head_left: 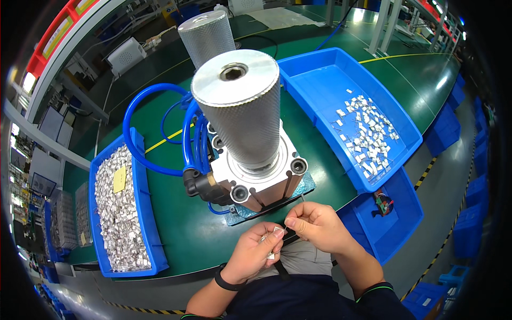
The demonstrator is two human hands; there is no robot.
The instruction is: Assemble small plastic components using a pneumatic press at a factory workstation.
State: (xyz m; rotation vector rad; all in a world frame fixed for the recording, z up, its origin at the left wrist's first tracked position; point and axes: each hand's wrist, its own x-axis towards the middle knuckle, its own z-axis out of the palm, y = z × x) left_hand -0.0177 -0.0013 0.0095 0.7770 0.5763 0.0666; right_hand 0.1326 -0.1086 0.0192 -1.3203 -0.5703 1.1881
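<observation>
My left hand [253, 253], with a black band on its wrist, is closed around several small white block-shaped parts [271, 256] with thin wire leads. One such part shows at the thumb tip, and others stick out below the fingers. My right hand [322, 228] pinches thumb to forefinger just beside it, at what looks like a thin lead of the part at the left thumb; its far end is too small to make out. Both hands are over my lap at the table's near edge, in front of a metal cylinder device [240, 117] with a knurled body and square base.
At left, a blue bin [156, 250] is heaped with small white parts and holds a yellow note [119, 180]. A blue tray [314, 64] at right holds scattered similar parts. Below it hangs another blue bin [400, 229] with a small red-and-black tool. Blue air hoses [128, 133] loop beside the device.
</observation>
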